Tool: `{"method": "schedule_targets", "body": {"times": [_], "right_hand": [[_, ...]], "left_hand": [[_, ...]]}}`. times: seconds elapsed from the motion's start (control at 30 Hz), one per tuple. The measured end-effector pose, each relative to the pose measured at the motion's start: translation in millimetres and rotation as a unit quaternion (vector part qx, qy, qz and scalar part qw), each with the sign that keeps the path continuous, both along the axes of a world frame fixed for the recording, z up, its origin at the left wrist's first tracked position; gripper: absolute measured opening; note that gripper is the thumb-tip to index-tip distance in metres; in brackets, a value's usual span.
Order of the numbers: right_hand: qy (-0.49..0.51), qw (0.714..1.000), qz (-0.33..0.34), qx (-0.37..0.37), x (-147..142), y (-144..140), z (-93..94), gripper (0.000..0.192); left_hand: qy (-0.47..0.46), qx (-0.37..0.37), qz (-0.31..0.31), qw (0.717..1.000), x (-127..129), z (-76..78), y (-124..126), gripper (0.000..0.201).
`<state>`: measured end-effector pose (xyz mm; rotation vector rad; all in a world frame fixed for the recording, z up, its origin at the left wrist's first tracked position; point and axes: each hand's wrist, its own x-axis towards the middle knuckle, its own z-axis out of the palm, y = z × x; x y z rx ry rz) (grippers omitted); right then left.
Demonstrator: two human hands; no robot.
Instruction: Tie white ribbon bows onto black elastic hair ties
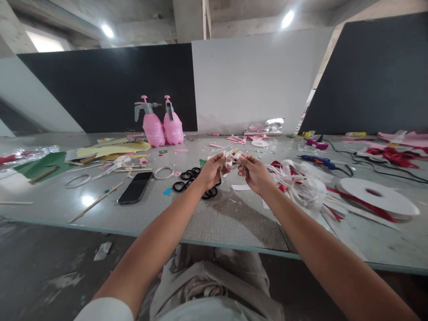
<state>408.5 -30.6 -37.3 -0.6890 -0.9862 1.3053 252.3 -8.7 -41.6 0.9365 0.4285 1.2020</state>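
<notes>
We held a small white ribbon bow (pixel 232 157) above the counter (pixel 234 218), our left hand (pixel 211 171) and right hand (pixel 254 173) each pinching one side, black hair ties (pixel 187 180) lying just beneath.

Black and white wall panels (pixel 234 80) stood behind the grey table (pixel 234 218); ceiling lights (pixel 107 30) glowed at the upper frame above a dusty floor (pixel 50 267).
</notes>
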Motion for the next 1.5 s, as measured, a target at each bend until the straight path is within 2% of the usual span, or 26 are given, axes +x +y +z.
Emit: {"method": "schedule_targets", "body": {"times": [0.17,0.33,0.67,0.9,1.23,1.5], "right_hand": [[-0.01,0.999,0.032,-0.012,2,-1,0.9,0.035],[-0.013,0.998,0.053,-0.037,4,-3,0.9,0.038],[-0.035,0.995,0.085,-0.027,3,-4,-0.5,0.039],[-0.121,0.991,0.053,0.01,-5,-6,-2.4,0.038],[-0.202,0.976,-0.045,0.07,-9,-2,-10.3,0.032],[-0.221,0.969,-0.048,0.096,-9,-4,-10.3,0.029]], "left_hand": [[-0.02,-0.03,-0.015,0.999,-3,0.0,1,0.021],[-0.072,-0.086,0.011,0.994,-8,6.4,2,0.013],[-0.084,-0.071,0.002,0.994,-9,9.0,1,0.021],[-0.029,-0.029,-0.038,0.998,0,6.2,-4,0.034],[0.023,0.003,-0.003,1.0,7,2.0,-3,0.025],[0.076,0.061,0.033,0.995,8,-6.5,2,0.036]]}}
